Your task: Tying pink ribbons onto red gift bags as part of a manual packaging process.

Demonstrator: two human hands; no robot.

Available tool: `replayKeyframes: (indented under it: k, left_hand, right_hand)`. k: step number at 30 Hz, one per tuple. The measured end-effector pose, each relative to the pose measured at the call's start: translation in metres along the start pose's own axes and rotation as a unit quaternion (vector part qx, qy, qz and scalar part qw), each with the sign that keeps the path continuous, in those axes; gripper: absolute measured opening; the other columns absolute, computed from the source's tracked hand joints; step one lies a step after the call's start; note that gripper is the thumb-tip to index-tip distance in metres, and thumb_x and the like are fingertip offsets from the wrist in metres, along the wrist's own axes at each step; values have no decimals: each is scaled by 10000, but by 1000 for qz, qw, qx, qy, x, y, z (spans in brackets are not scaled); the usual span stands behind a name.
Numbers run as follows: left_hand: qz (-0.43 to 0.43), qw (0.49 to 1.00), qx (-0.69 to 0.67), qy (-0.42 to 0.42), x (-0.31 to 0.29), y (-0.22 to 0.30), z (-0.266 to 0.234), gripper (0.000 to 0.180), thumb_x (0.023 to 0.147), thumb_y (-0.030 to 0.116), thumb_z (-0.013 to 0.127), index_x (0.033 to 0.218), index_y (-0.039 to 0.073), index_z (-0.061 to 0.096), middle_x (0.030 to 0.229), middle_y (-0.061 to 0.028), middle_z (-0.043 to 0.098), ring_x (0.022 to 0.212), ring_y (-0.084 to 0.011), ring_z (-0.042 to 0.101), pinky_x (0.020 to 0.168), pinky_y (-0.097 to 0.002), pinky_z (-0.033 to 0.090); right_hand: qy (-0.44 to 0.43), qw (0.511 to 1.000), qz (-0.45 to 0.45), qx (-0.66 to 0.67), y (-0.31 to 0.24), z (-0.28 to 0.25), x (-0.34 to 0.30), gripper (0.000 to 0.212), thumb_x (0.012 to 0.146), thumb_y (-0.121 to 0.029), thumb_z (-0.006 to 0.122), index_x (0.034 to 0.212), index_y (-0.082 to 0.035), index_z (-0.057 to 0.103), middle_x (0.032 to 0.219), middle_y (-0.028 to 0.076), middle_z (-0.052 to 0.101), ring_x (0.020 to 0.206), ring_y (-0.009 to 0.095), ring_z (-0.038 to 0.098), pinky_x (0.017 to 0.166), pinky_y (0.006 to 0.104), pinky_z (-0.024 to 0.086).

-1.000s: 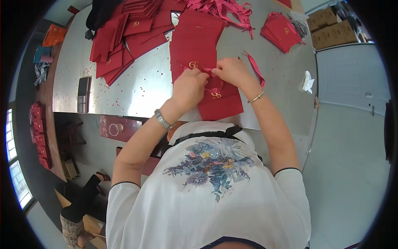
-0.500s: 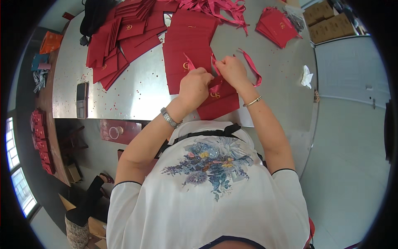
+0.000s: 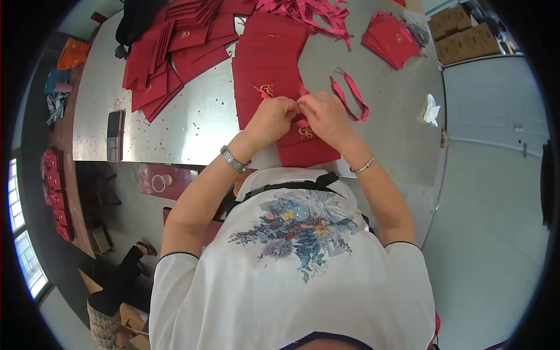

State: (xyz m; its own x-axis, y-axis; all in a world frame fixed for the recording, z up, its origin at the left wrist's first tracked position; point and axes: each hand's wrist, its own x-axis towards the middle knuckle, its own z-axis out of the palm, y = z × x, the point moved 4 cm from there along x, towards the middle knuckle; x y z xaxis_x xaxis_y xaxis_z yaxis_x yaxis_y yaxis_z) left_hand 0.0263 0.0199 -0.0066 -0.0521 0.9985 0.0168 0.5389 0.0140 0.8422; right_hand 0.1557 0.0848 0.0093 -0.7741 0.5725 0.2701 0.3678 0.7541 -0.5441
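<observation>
A red paper bag [image 3: 306, 150] with a gold emblem lies flat at the table's near edge. Over its top end, my left hand [image 3: 272, 119] and my right hand [image 3: 324, 116] meet fingertip to fingertip. Both are closed on a pink-red ribbon [image 3: 263, 92], whose loose end sticks out beyond the left fingers. The exact crossing of the ribbon is hidden by the fingers. Just past my hands, a row of overlapping red bags [image 3: 265, 64] runs away from me. Another ribbon strip [image 3: 356, 100] lies curved on the table beside my right hand.
Piled red bags [image 3: 192, 44] cover the far left, near a phone [image 3: 115, 135]. Tangled ribbons [image 3: 318, 16] lie at the back. A fanned stack of red bags [image 3: 395, 41] and a crumpled white tissue [image 3: 431, 109] lie on the right of the metal table [image 3: 391, 125].
My hands have drawn together, the right one coming nearer and turning inward to meet the left. Less of the ribbon shows between them now.
</observation>
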Motion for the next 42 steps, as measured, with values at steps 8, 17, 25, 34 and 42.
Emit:
replayKeyframes:
  k: [8,17,25,34,42]
  left_hand:
    - [113,990,66,-61,6,-13,-11,212,734,-33,558,909,4,672,883,-154,633,864,-326,618,756,-383,505]
    - [56,983,172,-40,11,-10,-19,75,750,1,556,798,33,604,892,-174,589,876,-354,594,763,-426,493]
    - [-5,988,130,79,5,-23,-7,69,787,-1,534,820,17,591,870,-181,586,840,-378,589,738,-443,485]
    - [70,991,55,95,-4,-6,-25,202,825,13,576,1009,44,653,932,-162,629,880,-340,617,764,-391,506]
    - [89,982,160,38,-17,19,5,136,794,66,626,924,46,657,957,-110,626,914,-315,573,809,-399,474]
  right_hand:
    - [-79,995,12,-52,-5,-3,-12,151,852,-243,588,860,-123,678,842,32,667,843,223,599,795,406,350]
    - [-135,989,29,-52,-13,-2,-6,133,786,-232,657,849,-117,676,804,40,663,866,217,614,869,419,341]
    - [-105,993,48,-33,-8,0,-13,133,773,-232,670,808,-104,659,781,31,661,850,208,611,897,408,344]
    - [-123,990,61,31,9,2,-21,148,807,-244,639,819,-98,657,791,34,663,839,206,607,867,377,337]
    - [27,987,99,122,18,-18,-18,183,808,-193,668,913,-45,649,852,103,656,803,273,608,676,375,469]
